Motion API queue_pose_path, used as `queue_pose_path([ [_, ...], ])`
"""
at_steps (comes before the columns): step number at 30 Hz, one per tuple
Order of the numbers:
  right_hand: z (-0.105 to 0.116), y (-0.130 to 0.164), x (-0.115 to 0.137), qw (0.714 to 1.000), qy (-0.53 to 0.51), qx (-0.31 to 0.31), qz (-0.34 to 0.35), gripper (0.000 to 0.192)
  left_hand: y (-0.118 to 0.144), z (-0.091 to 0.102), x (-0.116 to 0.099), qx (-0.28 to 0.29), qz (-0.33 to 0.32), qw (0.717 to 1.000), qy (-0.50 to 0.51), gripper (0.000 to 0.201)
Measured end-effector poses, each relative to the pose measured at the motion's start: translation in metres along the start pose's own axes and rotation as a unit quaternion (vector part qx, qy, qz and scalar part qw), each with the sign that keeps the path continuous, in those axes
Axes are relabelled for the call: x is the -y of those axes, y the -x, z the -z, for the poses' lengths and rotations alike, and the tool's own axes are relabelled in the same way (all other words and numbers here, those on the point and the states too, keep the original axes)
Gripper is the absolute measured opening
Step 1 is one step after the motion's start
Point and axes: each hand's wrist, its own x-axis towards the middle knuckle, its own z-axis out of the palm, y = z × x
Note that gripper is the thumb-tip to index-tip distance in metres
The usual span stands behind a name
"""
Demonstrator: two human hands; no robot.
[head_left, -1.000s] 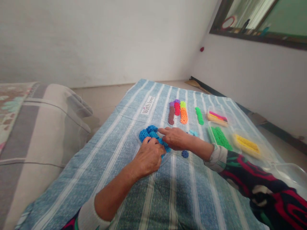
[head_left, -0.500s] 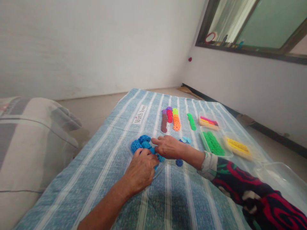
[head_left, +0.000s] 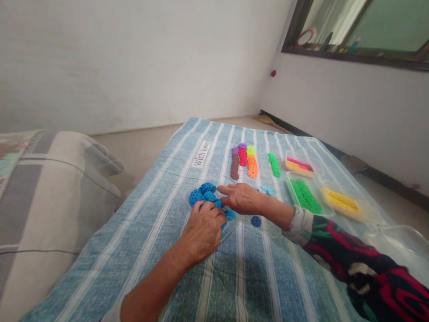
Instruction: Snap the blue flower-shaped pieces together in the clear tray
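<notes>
A clear plastic box (head_left: 228, 236) holds several blue round notched discs (head_left: 197, 197), some of them in overlapping stacks. My left hand (head_left: 205, 228) reaches over the near side of the box, its fingers curled down onto the discs, with the fingertips partly hidden. From the right, my right hand (head_left: 241, 197) comes in with its forefinger stretched out and its other fingers bent at the edge of a blue disc. Whether it grips that disc is hard to see. One dark blue disc (head_left: 256, 221) lies on the cloth beneath my right wrist, and light blue discs (head_left: 267, 190) lie just beyond it.
Beyond my hands lie rows of brown discs (head_left: 235, 167), red discs (head_left: 242, 157), orange discs (head_left: 252, 167) and green discs (head_left: 274, 165). To the right stand boxes of green discs (head_left: 305, 197), yellow discs (head_left: 342, 200) and pink discs (head_left: 300, 163). A striped cloth (head_left: 140, 223) covers the table.
The whole view has shifted slightly, so things appear farther right and a little higher. Both hands stay at the blue discs with almost the same pose.
</notes>
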Motion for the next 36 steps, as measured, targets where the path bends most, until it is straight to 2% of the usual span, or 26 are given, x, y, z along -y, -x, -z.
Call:
queue_pose_path([
  [17,0.002,0.0,-0.001,0.999,-0.036,-0.008,-0.004,0.02,0.003,0.001,-0.005,-0.023,0.019,0.999,-0.022,0.021],
  [36,-0.014,-0.009,-0.005,0.996,-0.057,-0.068,0.002,0.013,0.005,0.003,-0.007,-0.022,0.024,0.999,-0.02,0.023],
])
